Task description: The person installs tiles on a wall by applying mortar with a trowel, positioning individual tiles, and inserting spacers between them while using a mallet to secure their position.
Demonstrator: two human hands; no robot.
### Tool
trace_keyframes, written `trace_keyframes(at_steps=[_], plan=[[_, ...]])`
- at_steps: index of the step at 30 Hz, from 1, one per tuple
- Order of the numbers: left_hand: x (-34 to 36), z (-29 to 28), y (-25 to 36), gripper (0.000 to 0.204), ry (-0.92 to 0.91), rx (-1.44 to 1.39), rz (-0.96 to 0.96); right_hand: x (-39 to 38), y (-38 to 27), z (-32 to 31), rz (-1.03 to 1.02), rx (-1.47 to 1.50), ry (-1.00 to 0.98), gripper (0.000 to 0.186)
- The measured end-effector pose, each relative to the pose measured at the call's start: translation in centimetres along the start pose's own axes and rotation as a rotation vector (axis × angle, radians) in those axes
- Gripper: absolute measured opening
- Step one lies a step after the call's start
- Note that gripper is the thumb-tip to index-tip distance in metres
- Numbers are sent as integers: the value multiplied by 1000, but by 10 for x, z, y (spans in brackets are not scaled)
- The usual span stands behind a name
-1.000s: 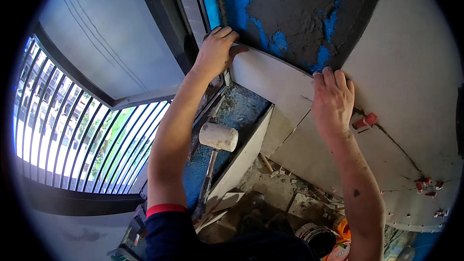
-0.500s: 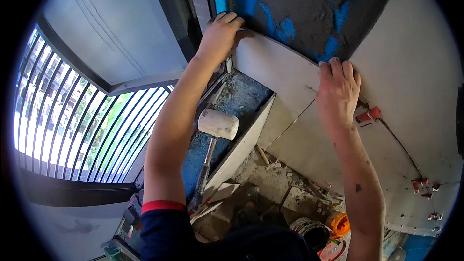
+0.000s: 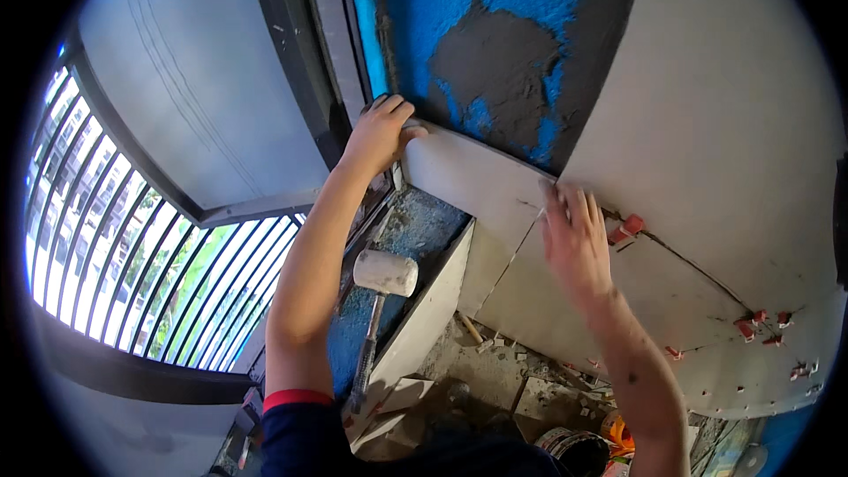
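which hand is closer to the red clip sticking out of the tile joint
Right. The right hand lies flat on the pale tile, its fingers just left of the red clip. The left hand grips the tile's far upper-left corner by the window frame.

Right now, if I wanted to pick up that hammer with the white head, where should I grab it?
Grab the hammer by its long thin handle, probably near the lower end, coming from above. It lies flat on the blue ledge with the fat white head pointing up toward the wall, so the handle is the slim part your fingers can wrap around.
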State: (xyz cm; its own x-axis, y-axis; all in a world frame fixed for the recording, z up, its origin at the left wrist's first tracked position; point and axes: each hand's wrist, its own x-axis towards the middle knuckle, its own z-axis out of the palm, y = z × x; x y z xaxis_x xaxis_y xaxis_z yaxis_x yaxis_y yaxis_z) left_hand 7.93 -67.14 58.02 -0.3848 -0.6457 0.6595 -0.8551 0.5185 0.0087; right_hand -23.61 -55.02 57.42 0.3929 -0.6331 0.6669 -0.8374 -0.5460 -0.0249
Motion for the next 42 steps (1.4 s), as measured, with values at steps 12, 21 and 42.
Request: trace_keyframes(at_steps=[12,21,42], plan=[[10,-3,29,47,-17,145,-182,-358,38,-2,1190,327,-796,36],[20,17,34,45,65,121,-135,-630,32,9,945,157,-1521,31],[9,11,30,38,40,196,-132,-518,28,5,1980,519,-736,20]])
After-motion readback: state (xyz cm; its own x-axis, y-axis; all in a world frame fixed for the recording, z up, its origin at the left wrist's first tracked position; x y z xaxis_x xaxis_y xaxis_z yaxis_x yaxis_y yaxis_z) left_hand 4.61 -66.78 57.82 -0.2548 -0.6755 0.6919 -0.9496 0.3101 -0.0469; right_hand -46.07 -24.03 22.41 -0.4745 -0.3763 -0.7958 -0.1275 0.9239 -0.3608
